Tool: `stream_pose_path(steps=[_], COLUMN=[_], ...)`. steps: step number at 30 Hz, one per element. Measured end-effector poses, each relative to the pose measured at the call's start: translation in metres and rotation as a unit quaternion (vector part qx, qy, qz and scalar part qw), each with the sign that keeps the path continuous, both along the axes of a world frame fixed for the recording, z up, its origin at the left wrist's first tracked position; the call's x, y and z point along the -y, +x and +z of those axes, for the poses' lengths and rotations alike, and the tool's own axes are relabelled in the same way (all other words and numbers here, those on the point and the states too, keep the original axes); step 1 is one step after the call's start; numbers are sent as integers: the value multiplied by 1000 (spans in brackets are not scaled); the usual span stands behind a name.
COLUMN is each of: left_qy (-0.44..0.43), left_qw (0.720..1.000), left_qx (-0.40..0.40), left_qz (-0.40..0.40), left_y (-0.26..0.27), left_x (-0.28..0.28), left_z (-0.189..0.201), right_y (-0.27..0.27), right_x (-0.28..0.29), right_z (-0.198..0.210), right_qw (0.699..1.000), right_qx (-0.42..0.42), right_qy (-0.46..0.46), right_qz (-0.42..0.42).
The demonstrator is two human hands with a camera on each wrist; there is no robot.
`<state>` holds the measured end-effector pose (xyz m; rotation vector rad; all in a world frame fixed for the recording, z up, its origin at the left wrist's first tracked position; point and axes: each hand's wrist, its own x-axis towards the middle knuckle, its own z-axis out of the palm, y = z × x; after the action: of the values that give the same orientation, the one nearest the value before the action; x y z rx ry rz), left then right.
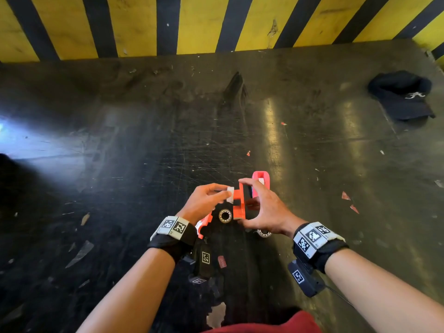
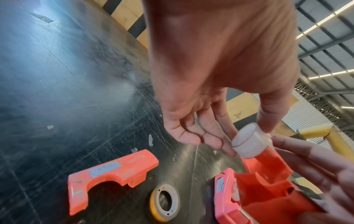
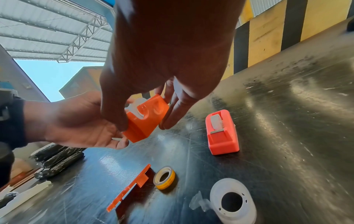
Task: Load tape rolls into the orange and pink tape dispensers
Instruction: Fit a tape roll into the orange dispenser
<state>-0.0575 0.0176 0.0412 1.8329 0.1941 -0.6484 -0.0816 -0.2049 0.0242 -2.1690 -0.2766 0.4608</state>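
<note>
My right hand (image 1: 248, 203) grips the open orange dispenser body (image 1: 240, 204) between thumb and fingers, holding it upright just above the table. My left hand (image 1: 222, 195) pinches a white plastic spool (image 1: 230, 194) at the dispenser's upper left edge; the left wrist view shows the spool (image 2: 247, 141) touching the body's rim (image 2: 268, 178). The pink dispenser (image 3: 222, 133) stands on the table just beyond, with a white spool inside. A yellow-edged tape roll (image 3: 164, 177) and a white tape roll (image 3: 232, 201) lie flat near my wrists.
The orange dispenser's detached side cover (image 2: 111, 171) lies on the scratched black table (image 1: 144, 152) under my left wrist. A black cap (image 1: 401, 94) sits far right at the back. A yellow-and-black striped wall (image 1: 192, 22) borders the far edge.
</note>
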Motion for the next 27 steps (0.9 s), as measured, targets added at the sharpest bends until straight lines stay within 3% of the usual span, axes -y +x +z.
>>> stream_pose_path(steps=[6,13,17,21,23,27], left_qy=[-8,-6,73,145,163,170], left_qw=[999,1000,990,948,930,921], left_qx=[-37,-23,115,249,291,318], left_qz=[-28,13,-22,-136,-154,-149], left_y=[1,6,4,-3,-3,-2], left_x=[-1,3,-6,-6,-3,2], left_z=[2,-1,3,7,6,5], right_y=[-3,2,5,8,9,10], right_x=[-10,-9,-5,-5,-7,-8], right_z=[0,0,0,1,2,4], right_qw=[1000,999,998,997,997,997], right_qx=[-2,-10,-16,-18,-20,-20], right_qy=[21,47,52,64,64,68], right_qz=[6,-15,-33,-34,-27,-27])
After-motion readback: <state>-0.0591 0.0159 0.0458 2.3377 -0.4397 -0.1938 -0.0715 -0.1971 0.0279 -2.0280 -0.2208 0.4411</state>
